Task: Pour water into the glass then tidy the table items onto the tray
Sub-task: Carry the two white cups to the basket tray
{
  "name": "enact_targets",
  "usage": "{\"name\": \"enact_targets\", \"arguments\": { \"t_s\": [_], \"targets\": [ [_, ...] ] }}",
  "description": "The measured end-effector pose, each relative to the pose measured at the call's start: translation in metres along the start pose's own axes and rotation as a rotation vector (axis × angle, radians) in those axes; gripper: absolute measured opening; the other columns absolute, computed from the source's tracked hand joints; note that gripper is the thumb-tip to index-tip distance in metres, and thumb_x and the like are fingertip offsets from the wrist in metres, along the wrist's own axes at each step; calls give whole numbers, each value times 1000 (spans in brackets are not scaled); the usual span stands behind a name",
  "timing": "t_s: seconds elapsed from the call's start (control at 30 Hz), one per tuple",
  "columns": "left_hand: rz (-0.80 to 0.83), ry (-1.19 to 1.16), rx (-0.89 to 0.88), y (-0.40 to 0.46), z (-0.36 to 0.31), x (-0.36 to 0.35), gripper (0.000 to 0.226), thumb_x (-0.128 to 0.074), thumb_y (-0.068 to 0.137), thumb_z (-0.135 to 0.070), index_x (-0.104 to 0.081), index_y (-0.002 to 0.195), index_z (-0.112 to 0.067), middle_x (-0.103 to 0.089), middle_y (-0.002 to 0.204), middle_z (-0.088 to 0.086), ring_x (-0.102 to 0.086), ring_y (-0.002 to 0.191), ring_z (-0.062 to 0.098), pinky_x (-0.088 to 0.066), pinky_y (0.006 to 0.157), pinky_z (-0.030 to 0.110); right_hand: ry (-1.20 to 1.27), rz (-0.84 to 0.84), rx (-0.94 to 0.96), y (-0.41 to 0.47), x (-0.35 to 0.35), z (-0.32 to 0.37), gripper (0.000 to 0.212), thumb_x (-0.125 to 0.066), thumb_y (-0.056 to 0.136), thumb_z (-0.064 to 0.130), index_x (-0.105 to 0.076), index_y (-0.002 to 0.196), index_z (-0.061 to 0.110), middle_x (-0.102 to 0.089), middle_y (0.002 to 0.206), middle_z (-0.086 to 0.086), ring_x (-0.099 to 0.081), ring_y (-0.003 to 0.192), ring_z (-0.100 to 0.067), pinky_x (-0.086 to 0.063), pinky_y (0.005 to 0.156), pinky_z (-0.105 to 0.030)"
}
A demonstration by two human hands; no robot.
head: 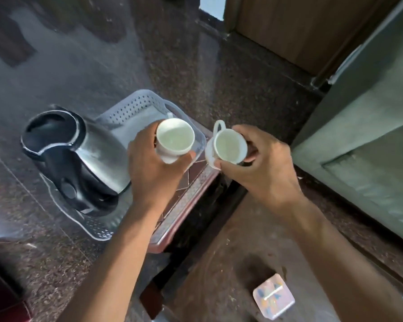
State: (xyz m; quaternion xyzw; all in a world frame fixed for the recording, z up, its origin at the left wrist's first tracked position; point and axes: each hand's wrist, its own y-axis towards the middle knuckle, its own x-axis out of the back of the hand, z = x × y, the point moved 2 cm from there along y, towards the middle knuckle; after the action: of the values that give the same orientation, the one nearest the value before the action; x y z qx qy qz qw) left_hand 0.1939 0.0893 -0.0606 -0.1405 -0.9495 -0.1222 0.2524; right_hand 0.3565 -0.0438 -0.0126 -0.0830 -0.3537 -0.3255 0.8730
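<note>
Left hand (154,166): fingers curled round a white cup (174,140), held over the tray (135,105)'s near right corner. Right hand (258,163): pinching a second cup (229,146), right of the tray, beyond its edge. Kettle (79,154) already on the tray's left; judged late in tidying, both cups unplaced.

No legible text, labels, brands, numbers – nothing readable on any surface.

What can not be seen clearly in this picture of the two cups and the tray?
- Head view: the left hand covers the near corner of the tray.
- The right hand hides the right cup's far side and most of its saucer.
- Whether the left cup holds liquid: too blurred.
</note>
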Motion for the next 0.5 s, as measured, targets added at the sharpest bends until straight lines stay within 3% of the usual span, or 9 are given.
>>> {"name": "enact_targets", "arguments": {
  "t_s": [0.07, 0.2, 0.3, 0.4, 0.5],
  "targets": [
    [-64, 30, 55, 28, 10, -5, 71, -98, 70, -26, -68, 134, -15, -63, 126, -5, -62, 125, 29, -52, 106, 49, -33, 11, 29, 24, -16, 13, 53, -96, 71, 27, -74, 115, 9, -77, 106, -6, -72, 97, -27, -61, 86, -50],
    [-102, 91, 142, 72, 34, -14, 75, -99, 69, -21, -66, 137, -14, -65, 136, 10, -59, 130, 30, -46, 106, 35, -127, 62, 94, 56, -51, 26, 48, -95, 73, 29, -74, 110, 6, -76, 105, -9, -70, 95, -27, -59, 86, -45],
    [-68, 129, 232, 97, 54, -19, 79, -100, 70, -21, -64, 140, -16, -66, 139, 9, -63, 130, 28, -48, 108, 36, -182, 122, 115, 72, -80, 25, 50, -92, 75, 35, -72, 115, 12, -74, 108, -5, -68, 95, -22, -58, 83, -35],
    [-86, 115, 305, 109, 67, -27, 75, -99, 70, -17, -66, 137, -17, -73, 136, 5, -67, 128, 27, -52, 107, 40, -234, 137, 130, 85, -109, 18, 55, -89, 76, 43, -70, 120, 15, -72, 112, -5, -69, 98, -23, -59, 85, -37],
    [-134, 106, 357, 116, 71, -34, 68, -95, 71, -15, -66, 132, -20, -74, 131, 1, -69, 124, 25, -53, 102, 36, -316, 116, 138, 95, -132, 13, 57, -84, 79, 51, -67, 122, 17, -71, 113, -4, -70, 99, -25, -59, 82, -35]
  ]
}}
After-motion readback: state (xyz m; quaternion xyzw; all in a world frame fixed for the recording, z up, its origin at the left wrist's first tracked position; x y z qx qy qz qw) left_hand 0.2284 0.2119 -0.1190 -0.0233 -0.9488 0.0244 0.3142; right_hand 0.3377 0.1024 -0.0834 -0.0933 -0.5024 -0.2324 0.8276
